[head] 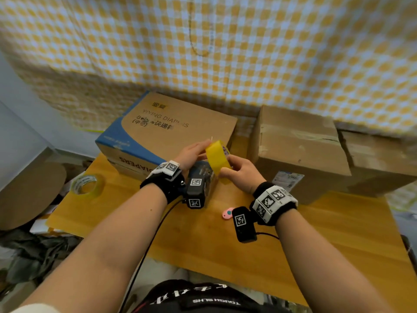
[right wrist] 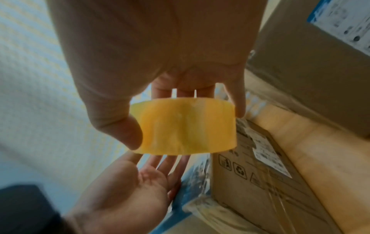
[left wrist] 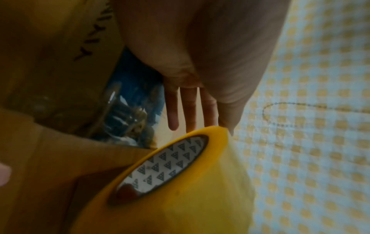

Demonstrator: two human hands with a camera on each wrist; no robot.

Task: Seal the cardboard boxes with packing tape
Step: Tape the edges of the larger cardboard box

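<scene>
Right hand (head: pixel 240 173) grips the yellow tape roll (head: pixel 217 160): thumb on one side of the outer face, fingers on the other, clear in the right wrist view (right wrist: pixel 186 126). Roll is held in the air above the tabletop (head: pixel 316 233), between the two boxes, tilted so its printed core faces the left wrist camera (left wrist: pixel 164 164).

Left hand (head: pixel 193 154) is flat, fingers straight, palm up against the far side of the roll; it grips nothing. Left fingers (left wrist: pixel 173 110) reach to the roll's rim; whether they actually touch it, cannot tell.

Printed diaper box (head: pixel 171 127) sits at left on the tabletop, flaps closed, clear tape along its near edge in the right wrist view (right wrist: pixel 260 182). Plain brown box (head: pixel 297 150) is at right, just beside the hands, with a shipping label (head: pixel 286 180) on its near side and old tape on top.

Second tape roll (head: pixel 86 184), clear with a white core, lies flat at the left edge of the tabletop, well apart from the hands. Small pink object (head: pixel 228 213) lies on the tabletop near the right wrist. Yellow checked cloth (head: pixel 248 53) hangs behind the boxes.
</scene>
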